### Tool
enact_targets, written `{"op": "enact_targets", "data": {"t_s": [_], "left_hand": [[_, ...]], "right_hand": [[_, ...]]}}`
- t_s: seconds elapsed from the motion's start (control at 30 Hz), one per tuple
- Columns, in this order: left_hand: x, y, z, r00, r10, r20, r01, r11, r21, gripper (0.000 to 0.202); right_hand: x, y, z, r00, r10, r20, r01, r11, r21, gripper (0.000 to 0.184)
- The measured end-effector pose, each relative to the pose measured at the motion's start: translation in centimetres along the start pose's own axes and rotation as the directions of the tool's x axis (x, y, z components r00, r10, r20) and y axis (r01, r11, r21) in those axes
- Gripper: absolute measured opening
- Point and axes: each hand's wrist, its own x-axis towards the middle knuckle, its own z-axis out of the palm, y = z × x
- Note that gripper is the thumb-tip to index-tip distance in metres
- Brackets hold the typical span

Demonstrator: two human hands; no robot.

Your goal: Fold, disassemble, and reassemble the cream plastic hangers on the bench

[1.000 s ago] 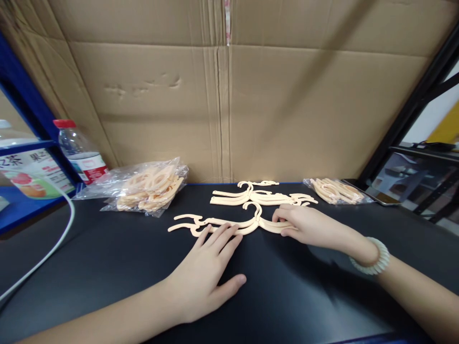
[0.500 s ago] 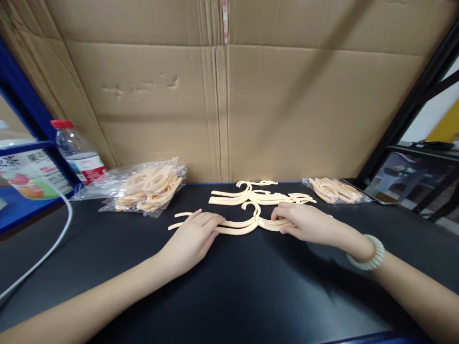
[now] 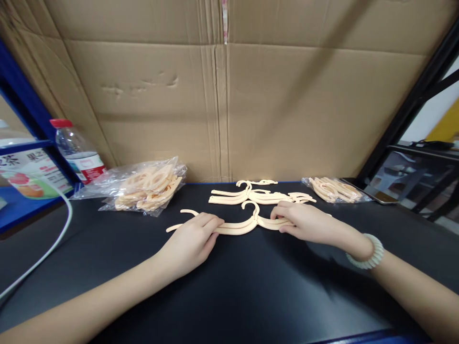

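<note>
A cream plastic hanger (image 3: 240, 224) lies flat on the black table (image 3: 251, 286), hook pointing away from me. My left hand (image 3: 191, 241) covers its left arm, fingers curled over and pinching it. My right hand (image 3: 304, 223) grips its right arm, fingers closed round it; a pale bead bracelet sits on that wrist. Just behind lies a small stack of the same hangers (image 3: 258, 196).
A clear bag of cream plastic pieces (image 3: 143, 184) lies at the back left, a smaller bag (image 3: 333, 189) at the back right. A water bottle (image 3: 77, 153) and a white cable (image 3: 46, 251) are on the left. A cardboard wall (image 3: 229, 105) closes the back.
My left hand slid forward from the bare table onto the hanger's left arm and closed on it. The right hand stayed gripping the right arm.
</note>
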Motion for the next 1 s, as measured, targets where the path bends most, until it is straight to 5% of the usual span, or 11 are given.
{"op": "enact_targets", "data": {"t_s": [0.37, 0.63, 1.0], "left_hand": [[0.0, 0.3, -0.7, 0.996, -0.076, 0.051, 0.058, 0.954, 0.294, 0.031], [-0.3, 2.5, -0.4, 0.979, 0.185, 0.082, -0.179, 0.981, -0.070, 0.042], [-0.2, 2.3, -0.4, 0.986, 0.141, 0.090, -0.132, 0.986, -0.097, 0.041]], "right_hand": [[0.1, 0.0, 0.1, 1.000, -0.011, 0.005, 0.011, 1.000, -0.001, 0.019], [0.1, 0.2, 0.4, 1.000, -0.011, 0.005, 0.011, 1.000, 0.000, 0.022], [0.1, 0.1, 0.3, 1.000, 0.002, 0.026, -0.002, 1.000, -0.005, 0.020]]}}
